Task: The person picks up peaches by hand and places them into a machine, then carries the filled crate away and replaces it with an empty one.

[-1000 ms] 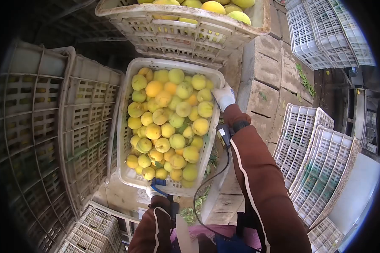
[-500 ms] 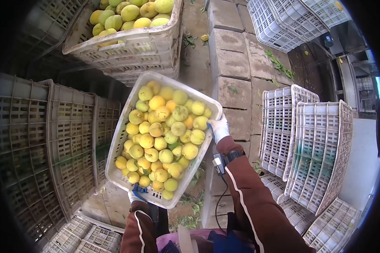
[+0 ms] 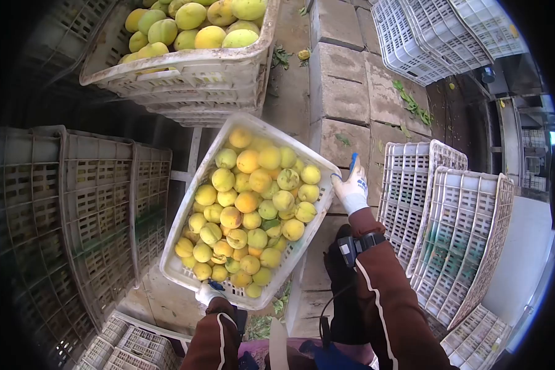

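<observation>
A white plastic crate, filled with yellow and greenish peaches, sits tilted at an angle in front of me. My left hand, in a white glove with blue fingertips, grips the crate's near rim, its fingers curled over the edge. Just off the right-hand corner of the crate is my right hand, gloved the same way. Its fingers are spread and a blue fingertip points forward, while the thumb lies close to the rim. A small device with a cable is strapped to my right wrist.
Stacked crates with larger fruit stand ahead on the left. Tall crate stacks line the left side. More white crates rise on the right beside a concrete-block ledge. Leaves lie scattered there.
My right hand has let go of the crate's right rim and opened away to the right. The crate appears slightly lower and further right; my left hand keeps its hold.
</observation>
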`<act>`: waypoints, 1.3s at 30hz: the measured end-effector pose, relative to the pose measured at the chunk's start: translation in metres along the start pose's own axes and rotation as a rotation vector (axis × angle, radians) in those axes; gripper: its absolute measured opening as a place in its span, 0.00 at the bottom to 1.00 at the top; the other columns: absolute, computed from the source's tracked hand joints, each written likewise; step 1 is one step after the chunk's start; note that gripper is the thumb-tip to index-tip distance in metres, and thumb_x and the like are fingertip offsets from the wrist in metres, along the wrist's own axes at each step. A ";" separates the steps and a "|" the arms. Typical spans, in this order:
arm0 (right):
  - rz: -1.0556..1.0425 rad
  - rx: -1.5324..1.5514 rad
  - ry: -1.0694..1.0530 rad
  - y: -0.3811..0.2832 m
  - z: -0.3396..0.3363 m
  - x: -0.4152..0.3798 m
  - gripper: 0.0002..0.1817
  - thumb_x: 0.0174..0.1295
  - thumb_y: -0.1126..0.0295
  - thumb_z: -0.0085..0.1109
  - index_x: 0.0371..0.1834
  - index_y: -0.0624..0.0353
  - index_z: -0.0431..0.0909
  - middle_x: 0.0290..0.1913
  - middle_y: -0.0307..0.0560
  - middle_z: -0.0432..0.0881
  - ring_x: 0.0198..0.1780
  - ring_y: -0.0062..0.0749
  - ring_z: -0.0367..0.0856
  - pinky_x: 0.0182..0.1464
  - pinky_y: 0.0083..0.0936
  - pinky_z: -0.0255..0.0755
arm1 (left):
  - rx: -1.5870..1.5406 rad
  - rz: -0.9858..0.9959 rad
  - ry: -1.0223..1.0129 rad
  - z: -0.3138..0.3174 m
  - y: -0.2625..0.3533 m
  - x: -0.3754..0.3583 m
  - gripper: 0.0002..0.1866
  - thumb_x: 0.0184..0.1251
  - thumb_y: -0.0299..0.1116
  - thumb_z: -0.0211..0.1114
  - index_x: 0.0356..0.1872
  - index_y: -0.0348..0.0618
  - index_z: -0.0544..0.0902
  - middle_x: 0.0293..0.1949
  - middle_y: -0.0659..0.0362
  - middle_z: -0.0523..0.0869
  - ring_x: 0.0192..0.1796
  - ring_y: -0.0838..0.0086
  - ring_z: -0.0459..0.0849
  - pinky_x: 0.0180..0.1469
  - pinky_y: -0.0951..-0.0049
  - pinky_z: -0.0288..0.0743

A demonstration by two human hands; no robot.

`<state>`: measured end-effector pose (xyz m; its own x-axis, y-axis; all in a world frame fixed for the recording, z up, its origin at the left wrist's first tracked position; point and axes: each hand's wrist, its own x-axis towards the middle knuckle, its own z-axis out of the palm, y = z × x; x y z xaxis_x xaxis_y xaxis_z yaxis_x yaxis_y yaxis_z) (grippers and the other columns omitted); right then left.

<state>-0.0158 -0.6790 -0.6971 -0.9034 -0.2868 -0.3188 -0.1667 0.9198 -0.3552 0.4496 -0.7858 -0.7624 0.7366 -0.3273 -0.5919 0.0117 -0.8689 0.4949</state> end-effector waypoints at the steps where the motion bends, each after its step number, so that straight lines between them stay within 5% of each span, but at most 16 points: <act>1: -0.215 -0.118 0.133 -0.021 -0.008 0.013 0.42 0.51 0.50 0.65 0.68 0.57 0.62 0.68 0.61 0.66 0.67 0.52 0.66 0.66 0.39 0.62 | -0.056 -0.007 -0.044 -0.003 -0.005 -0.001 0.06 0.56 0.24 0.62 0.29 0.30 0.75 0.17 0.54 0.76 0.13 0.70 0.71 0.12 0.65 0.63; 3: -0.454 -0.011 -0.250 -0.032 0.027 0.061 0.40 0.53 0.49 0.64 0.68 0.54 0.63 0.65 0.59 0.69 0.65 0.52 0.69 0.64 0.39 0.65 | -0.092 0.080 -0.020 -0.005 -0.019 0.004 0.07 0.55 0.24 0.64 0.28 0.30 0.75 0.18 0.56 0.75 0.13 0.71 0.71 0.13 0.65 0.63; 4: -0.351 -0.092 -0.480 -0.052 0.032 0.067 0.41 0.52 0.47 0.64 0.68 0.52 0.63 0.62 0.59 0.73 0.62 0.51 0.72 0.63 0.39 0.66 | -0.121 0.044 0.017 -0.003 -0.001 -0.031 0.09 0.54 0.23 0.66 0.31 0.29 0.75 0.19 0.58 0.76 0.14 0.73 0.71 0.14 0.66 0.62; 7: -0.185 -0.004 -0.580 -0.049 0.055 0.108 0.39 0.48 0.47 0.69 0.61 0.57 0.72 0.51 0.54 0.82 0.51 0.40 0.82 0.53 0.31 0.74 | -0.064 0.083 0.037 -0.001 -0.007 -0.013 0.11 0.51 0.21 0.67 0.33 0.30 0.73 0.19 0.56 0.76 0.14 0.74 0.71 0.14 0.68 0.62; 8: -0.162 0.114 -0.671 -0.047 0.056 0.115 0.33 0.49 0.54 0.72 0.56 0.60 0.76 0.44 0.46 0.84 0.43 0.28 0.81 0.48 0.25 0.75 | -0.139 0.019 0.010 -0.002 -0.008 -0.003 0.10 0.51 0.21 0.67 0.31 0.31 0.73 0.18 0.56 0.76 0.14 0.74 0.71 0.14 0.68 0.62; 10: -0.144 0.238 -0.768 -0.049 0.067 0.121 0.30 0.49 0.60 0.71 0.55 0.60 0.77 0.42 0.42 0.84 0.40 0.25 0.80 0.46 0.24 0.75 | -0.291 -0.119 -0.051 -0.003 -0.011 0.017 0.08 0.52 0.21 0.66 0.27 0.32 0.74 0.18 0.57 0.76 0.13 0.74 0.72 0.14 0.69 0.63; 12: -0.160 0.343 -0.823 -0.071 0.055 0.105 0.26 0.49 0.69 0.70 0.54 0.59 0.78 0.41 0.38 0.83 0.38 0.23 0.78 0.45 0.24 0.74 | -0.189 -0.046 -0.087 -0.003 0.011 0.015 0.07 0.52 0.21 0.65 0.25 0.33 0.73 0.16 0.57 0.75 0.13 0.74 0.71 0.14 0.69 0.63; 18: -0.296 -0.116 -0.486 -0.103 0.042 0.060 0.26 0.48 0.72 0.59 0.55 0.55 0.77 0.44 0.57 0.83 0.46 0.44 0.83 0.49 0.33 0.75 | -0.026 -0.065 -0.110 -0.009 0.045 0.000 0.07 0.51 0.20 0.64 0.27 0.33 0.73 0.16 0.56 0.75 0.13 0.73 0.73 0.14 0.69 0.64; 22: -0.206 0.007 -0.527 -0.086 0.002 0.027 0.23 0.48 0.77 0.54 0.52 0.54 0.79 0.46 0.58 0.82 0.50 0.51 0.80 0.51 0.36 0.73 | -0.103 0.009 -0.228 -0.018 0.034 0.018 0.08 0.50 0.20 0.64 0.29 0.33 0.73 0.15 0.55 0.75 0.13 0.70 0.73 0.14 0.68 0.66; 25: -0.307 0.015 -0.352 -0.063 -0.042 -0.018 0.23 0.47 0.78 0.53 0.50 0.55 0.79 0.48 0.57 0.80 0.52 0.51 0.78 0.52 0.36 0.73 | -0.092 -0.063 -0.417 -0.022 0.038 0.021 0.04 0.55 0.23 0.60 0.27 0.38 0.73 0.15 0.59 0.74 0.12 0.71 0.71 0.15 0.69 0.64; 26: -0.293 -0.024 -0.375 -0.061 -0.063 -0.035 0.22 0.46 0.78 0.53 0.48 0.55 0.79 0.50 0.57 0.78 0.53 0.53 0.77 0.52 0.35 0.72 | -0.104 -0.103 -0.437 -0.021 0.038 0.025 0.05 0.57 0.24 0.60 0.34 0.36 0.76 0.19 0.55 0.78 0.15 0.65 0.76 0.15 0.64 0.67; 31: 0.017 0.197 -0.306 0.060 -0.061 -0.051 0.25 0.42 0.84 0.54 0.49 0.58 0.78 0.43 0.47 0.82 0.43 0.33 0.79 0.44 0.27 0.74 | 0.162 0.040 -0.610 0.018 0.045 0.021 0.07 0.52 0.19 0.62 0.32 0.34 0.75 0.17 0.53 0.77 0.12 0.63 0.74 0.11 0.63 0.66; 33: 0.234 0.679 -0.316 0.110 -0.039 -0.052 0.27 0.42 0.87 0.53 0.50 0.60 0.78 0.41 0.45 0.82 0.41 0.32 0.79 0.40 0.25 0.74 | 0.212 0.076 -0.501 0.034 0.061 -0.017 0.09 0.53 0.19 0.63 0.34 0.36 0.74 0.14 0.58 0.72 0.11 0.71 0.70 0.11 0.69 0.61; 39: 0.292 0.654 -0.152 0.177 -0.023 -0.084 0.31 0.45 0.86 0.59 0.58 0.62 0.73 0.43 0.47 0.82 0.39 0.33 0.82 0.41 0.25 0.76 | 0.452 0.244 -0.563 0.082 0.099 -0.011 0.16 0.49 0.21 0.66 0.42 0.37 0.80 0.20 0.54 0.80 0.14 0.68 0.76 0.14 0.65 0.68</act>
<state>0.0215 -0.4859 -0.7132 -0.8020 -0.1319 -0.5826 0.3860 0.6299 -0.6740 0.3877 -0.8984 -0.7594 0.2253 -0.5644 -0.7941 -0.4743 -0.7755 0.4167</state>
